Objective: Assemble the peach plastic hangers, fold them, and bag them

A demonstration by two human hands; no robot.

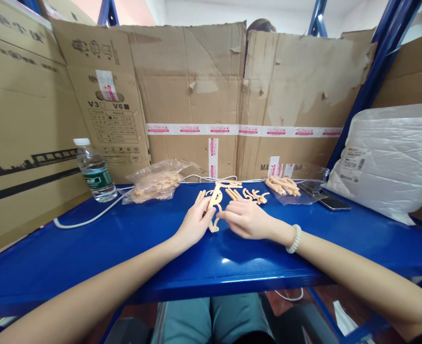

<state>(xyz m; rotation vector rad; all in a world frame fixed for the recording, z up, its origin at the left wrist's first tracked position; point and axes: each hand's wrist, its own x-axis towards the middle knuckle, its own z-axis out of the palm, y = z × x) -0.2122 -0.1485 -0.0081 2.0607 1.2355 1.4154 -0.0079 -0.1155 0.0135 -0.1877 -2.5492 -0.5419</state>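
Note:
My left hand [197, 220] is closed around a beige plastic folding hanger [215, 195], which slants upward from my fingers. A curved, hook-like end [214, 228] shows below it, between my hands. My right hand [248, 219] is closed just to the right, its fingers curled and its fingertips close to the hanger. What those fingertips pinch, if anything, is hidden. Behind my right hand lie loose beige hooks [256, 196] and straight bars [233, 193]. Another beige hanger piece [228, 183] lies farther back.
A clear bag of beige parts [157, 184] and a water bottle [95, 172] stand left on the blue table [125, 239]. On the right are bagged hangers [283, 185], a phone [334, 203] and a white wrapped package [390, 157]. Cardboard [193, 95] walls the back; a white cable [85, 222] lies left.

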